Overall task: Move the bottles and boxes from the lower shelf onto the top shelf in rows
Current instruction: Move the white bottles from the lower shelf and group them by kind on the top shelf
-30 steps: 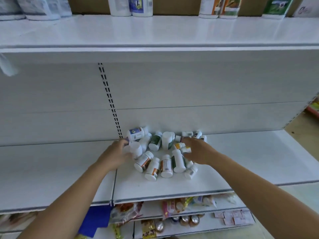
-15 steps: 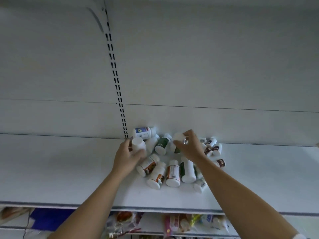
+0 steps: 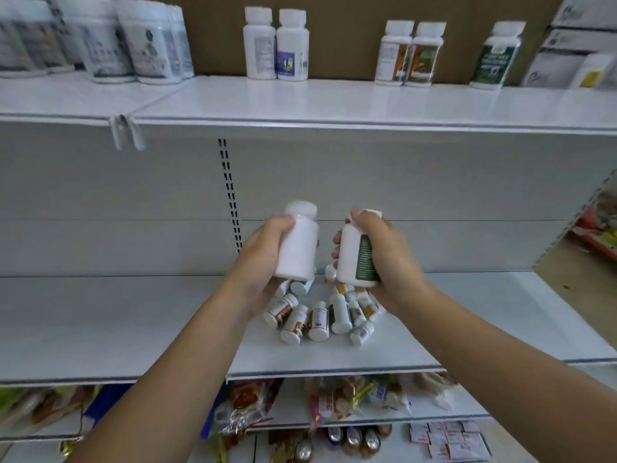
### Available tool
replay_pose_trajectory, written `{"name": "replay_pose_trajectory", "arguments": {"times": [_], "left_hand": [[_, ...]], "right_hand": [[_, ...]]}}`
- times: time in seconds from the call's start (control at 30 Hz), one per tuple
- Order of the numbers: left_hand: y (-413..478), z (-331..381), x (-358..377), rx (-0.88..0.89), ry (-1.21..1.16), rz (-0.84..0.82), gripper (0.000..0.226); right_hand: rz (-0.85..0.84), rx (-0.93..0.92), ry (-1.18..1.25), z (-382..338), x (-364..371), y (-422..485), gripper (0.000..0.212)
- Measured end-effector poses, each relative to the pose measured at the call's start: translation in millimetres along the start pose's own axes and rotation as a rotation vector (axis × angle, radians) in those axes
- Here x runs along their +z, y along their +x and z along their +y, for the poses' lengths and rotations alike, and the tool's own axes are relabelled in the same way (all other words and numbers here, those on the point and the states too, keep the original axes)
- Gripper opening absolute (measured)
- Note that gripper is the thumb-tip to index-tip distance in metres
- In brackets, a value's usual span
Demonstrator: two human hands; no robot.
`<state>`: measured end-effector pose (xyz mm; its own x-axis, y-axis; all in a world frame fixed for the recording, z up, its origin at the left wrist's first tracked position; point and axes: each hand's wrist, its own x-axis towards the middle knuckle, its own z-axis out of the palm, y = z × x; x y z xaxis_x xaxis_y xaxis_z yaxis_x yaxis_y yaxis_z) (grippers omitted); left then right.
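My left hand [image 3: 258, 259] grips a plain white bottle [image 3: 298, 243] upright, lifted above the lower shelf [image 3: 133, 325]. My right hand [image 3: 389, 255] grips a white bottle with a green label [image 3: 355, 253], held at the same height. Below both hands, several small white bottles [image 3: 319, 317] lie in a loose pile on the lower shelf. On the top shelf [image 3: 334, 100] stand two white bottles [image 3: 276, 45], two orange- and green-labelled bottles [image 3: 410, 55] and a dark green-labelled bottle [image 3: 497, 56], all upright against the back.
Large tubs [image 3: 110, 41] fill the top shelf's left end and white boxes [image 3: 574, 51] its right end. A slotted upright [image 3: 229, 195] runs down the back panel. Packaged snacks [image 3: 334, 396] fill the shelves underneath.
Both hands have closed on a bottle each and lifted them off the pile. The view has tilted up, bringing the top shelf into sight.
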<state>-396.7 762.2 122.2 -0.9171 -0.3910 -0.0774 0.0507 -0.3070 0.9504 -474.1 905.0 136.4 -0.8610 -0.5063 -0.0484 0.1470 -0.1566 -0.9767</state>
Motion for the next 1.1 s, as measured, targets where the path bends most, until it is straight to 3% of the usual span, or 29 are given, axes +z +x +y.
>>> {"name": "replay_pose_trajectory", "arguments": {"times": [0.07, 0.2, 0.4, 0.57, 0.63, 0.9, 1.0, 1.1], "left_hand": [[-19.9, 21.6, 10.6, 0.011, -0.075, -0.090, 0.044], [-49.0, 58.7, 34.7, 0.051, -0.053, -0.230, 0.039], [-53.4, 112.5, 76.1, 0.105, 0.072, -0.218, 0.041], [-40.2, 153.6, 104.0, 0.234, 0.115, -0.301, 0.016], [-29.5, 164.2, 115.1, 0.260, 0.168, -0.275, 0.008], [40.0, 202.3, 150.1, 0.393, 0.317, -0.073, 0.009], [70.3, 221.5, 144.9, 0.451, 0.504, -0.060, 0.011], [92.8, 246.0, 126.5, 0.502, 0.770, -0.017, 0.027]], "right_hand": [[-0.023, 0.036, 0.088, -25.8, 0.6, -23.9, 0.025], [-0.106, -0.012, 0.218, -73.1, -7.0, -54.7, 0.030], [-0.124, -0.199, 0.187, -134.8, -13.5, -59.9, 0.027], [-0.162, -0.339, 0.103, -182.0, -25.4, -39.4, 0.017], [-0.168, -0.355, 0.085, -197.2, -34.5, -25.1, 0.016], [-0.222, -0.435, -0.038, -245.7, -73.2, 37.8, 0.014], [-0.214, -0.432, -0.093, -254.8, -71.6, 62.3, 0.016], [-0.247, -0.423, -0.193, -252.8, -63.0, 90.1, 0.018]]}}
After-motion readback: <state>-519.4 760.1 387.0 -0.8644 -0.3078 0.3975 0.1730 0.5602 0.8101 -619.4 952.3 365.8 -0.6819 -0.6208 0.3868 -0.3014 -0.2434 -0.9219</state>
